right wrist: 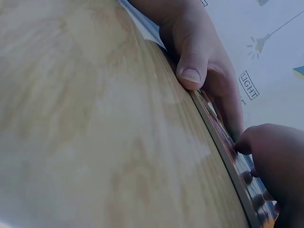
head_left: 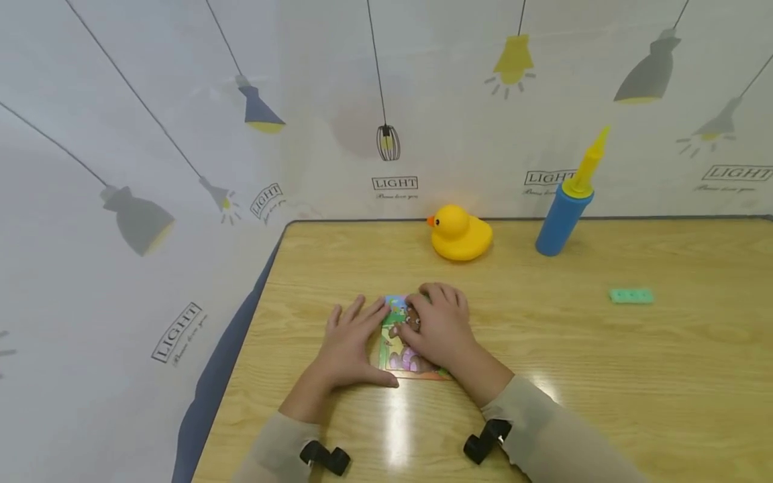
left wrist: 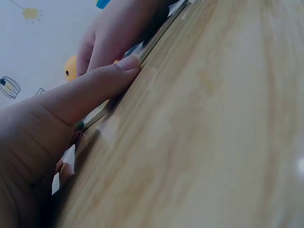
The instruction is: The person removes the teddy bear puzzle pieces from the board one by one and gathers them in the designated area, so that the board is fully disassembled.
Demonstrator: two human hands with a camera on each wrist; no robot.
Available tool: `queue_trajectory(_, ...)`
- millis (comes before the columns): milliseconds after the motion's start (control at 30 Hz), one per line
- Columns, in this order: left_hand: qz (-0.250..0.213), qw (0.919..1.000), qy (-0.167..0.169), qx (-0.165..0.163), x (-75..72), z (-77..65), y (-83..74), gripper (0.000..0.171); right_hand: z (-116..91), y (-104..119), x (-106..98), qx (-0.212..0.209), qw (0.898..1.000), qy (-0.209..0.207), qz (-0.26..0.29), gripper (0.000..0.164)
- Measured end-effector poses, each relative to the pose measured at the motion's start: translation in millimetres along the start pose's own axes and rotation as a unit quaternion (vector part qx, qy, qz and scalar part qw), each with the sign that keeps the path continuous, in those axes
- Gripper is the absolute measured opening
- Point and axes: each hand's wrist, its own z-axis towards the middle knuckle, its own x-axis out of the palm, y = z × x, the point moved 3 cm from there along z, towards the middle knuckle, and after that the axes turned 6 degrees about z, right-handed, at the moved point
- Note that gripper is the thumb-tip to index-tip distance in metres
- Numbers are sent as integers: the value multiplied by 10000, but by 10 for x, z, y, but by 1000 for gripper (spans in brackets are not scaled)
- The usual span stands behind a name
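A thin, brightly printed picture board (head_left: 395, 349) with a cartoon bear, like a child's jigsaw puzzle, lies flat on the wooden table. My left hand (head_left: 350, 342) frames its left side, fingers spread toward the upper left corner. Its thumb (left wrist: 111, 78) lies along the board's near edge. Over the board's right half, my right hand (head_left: 443, 329) rests its fingertips on the printed surface, covering part of the bear. The right wrist view shows the right thumb (right wrist: 251, 140) touching down on the board near its edge, with the left hand (right wrist: 202, 52) beyond.
Behind the hands, a yellow rubber duck (head_left: 461, 235) sits near the table's back edge. A blue hand pump (head_left: 561, 221) with a yellow nozzle stands to its right. Further right lies a small mint-green block (head_left: 631, 296). Lamp-printed sheeting (head_left: 326, 87) borders the table's back and left.
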Motion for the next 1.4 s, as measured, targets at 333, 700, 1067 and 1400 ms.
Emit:
queue_trajectory(333, -52, 9999, -100, 33, -1, 8, 15, 139, 51, 45, 19, 99, 9995, 286, 25, 63)
queue_trajectory(700, -91, 9999, -23, 52, 32, 11, 16, 139, 163, 58, -51, 941, 9908, 888, 408, 70)
queue_trajectory(1067, -89, 9999, -94, 23, -15, 2, -6, 140, 212, 73, -62, 1162, 9872, 967, 502, 70)
queue_trajectory(1400, -19, 9999, -149, 72, -15, -4, -15, 141, 206, 61, -53, 1196, 9864, 933, 635, 70)
